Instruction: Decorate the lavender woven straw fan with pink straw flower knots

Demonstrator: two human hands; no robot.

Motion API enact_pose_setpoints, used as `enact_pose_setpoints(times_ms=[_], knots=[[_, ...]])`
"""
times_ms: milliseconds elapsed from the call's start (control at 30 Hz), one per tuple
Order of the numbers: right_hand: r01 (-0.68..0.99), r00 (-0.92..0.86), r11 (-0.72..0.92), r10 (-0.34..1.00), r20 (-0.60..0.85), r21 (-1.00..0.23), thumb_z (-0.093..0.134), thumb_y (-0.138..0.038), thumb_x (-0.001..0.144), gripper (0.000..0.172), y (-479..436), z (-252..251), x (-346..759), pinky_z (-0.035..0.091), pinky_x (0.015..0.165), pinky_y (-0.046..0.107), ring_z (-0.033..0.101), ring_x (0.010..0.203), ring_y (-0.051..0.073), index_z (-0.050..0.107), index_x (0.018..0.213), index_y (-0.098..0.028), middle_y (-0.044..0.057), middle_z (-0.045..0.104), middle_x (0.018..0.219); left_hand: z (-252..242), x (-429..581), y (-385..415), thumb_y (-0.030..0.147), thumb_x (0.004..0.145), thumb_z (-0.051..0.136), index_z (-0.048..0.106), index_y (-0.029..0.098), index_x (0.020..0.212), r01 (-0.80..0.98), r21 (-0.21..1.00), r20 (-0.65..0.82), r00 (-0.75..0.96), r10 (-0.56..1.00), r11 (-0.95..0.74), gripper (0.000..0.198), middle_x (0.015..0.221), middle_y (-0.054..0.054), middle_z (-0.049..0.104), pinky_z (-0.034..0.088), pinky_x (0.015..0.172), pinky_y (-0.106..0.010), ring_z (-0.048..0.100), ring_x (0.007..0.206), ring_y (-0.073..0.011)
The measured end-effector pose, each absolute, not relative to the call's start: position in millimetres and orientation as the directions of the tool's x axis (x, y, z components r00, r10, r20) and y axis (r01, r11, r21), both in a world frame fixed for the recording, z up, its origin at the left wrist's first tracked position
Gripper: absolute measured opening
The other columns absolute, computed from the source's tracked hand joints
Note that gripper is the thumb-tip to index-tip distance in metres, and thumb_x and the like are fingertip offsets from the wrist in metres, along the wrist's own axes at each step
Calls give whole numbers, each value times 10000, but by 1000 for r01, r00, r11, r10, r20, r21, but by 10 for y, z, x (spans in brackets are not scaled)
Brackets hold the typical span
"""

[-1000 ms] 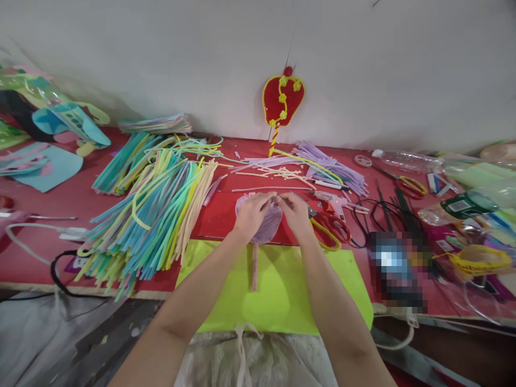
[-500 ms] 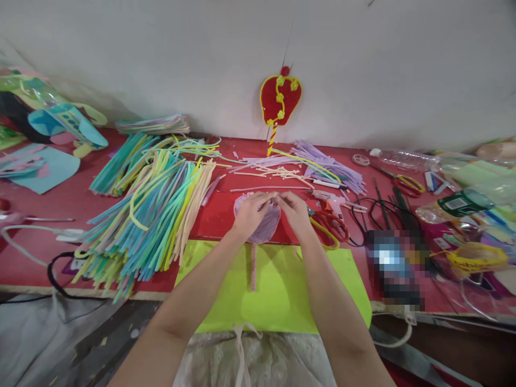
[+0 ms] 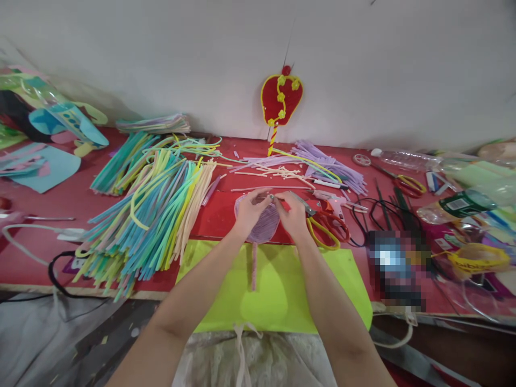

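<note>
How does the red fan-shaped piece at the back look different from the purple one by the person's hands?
The red piece stands upright by the wall; the purple piece lies below the left hand and right hand.
The red piece has yellow edging and flowers; none show on the purple piece.
The red piece's handle is striped red and yellow; the purple piece's is plain pinkish purple.
Both have a broad head on a thin handle.

The person's left hand (image 3: pixel 249 213) and right hand (image 3: pixel 293 215) are close together over a purple fan (image 3: pixel 266 230) on the red tabletop (image 3: pixel 213 217).
</note>
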State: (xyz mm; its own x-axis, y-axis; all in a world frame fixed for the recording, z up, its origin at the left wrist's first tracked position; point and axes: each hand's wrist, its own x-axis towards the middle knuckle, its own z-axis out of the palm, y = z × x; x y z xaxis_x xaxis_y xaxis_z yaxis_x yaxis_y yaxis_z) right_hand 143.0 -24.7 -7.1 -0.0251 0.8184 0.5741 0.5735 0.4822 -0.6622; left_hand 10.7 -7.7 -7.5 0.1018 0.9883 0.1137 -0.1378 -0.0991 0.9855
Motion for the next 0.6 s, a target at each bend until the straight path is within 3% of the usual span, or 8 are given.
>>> enact_pose_setpoints(times_ms=[100,200,600], knots=[[570,-12,479,818,576,-668,464,-346,876,215,-248,-63,1434,451,763,327,578,775,177,611,813,-202,50,638,790,-65,113,-74,260,706,648,650,157,916,-141,989,70,101,992,-55,234,926,-65,692,521,762,-285,646,830,-151],[529,22,453,838,545,-718,481,-377,862,231,-255,-36,1418,463,744,323,587,751,170,618,809,-199,46,643,784,-15,107,-111,274,708,659,658,151,837,-21,996,88,69,994,-86,178,873,-68,700,511,769,-278,651,803,-151],[268,58,290,947,316,-919,601,-392,767,198,-225,-30,1475,480,743,310,622,740,162,677,789,-211,5,689,767,22,80,-177,211,747,637,688,190,869,179,955,227,70,971,-236,135,893,-42,708,503,782,-263,653,805,-140]])
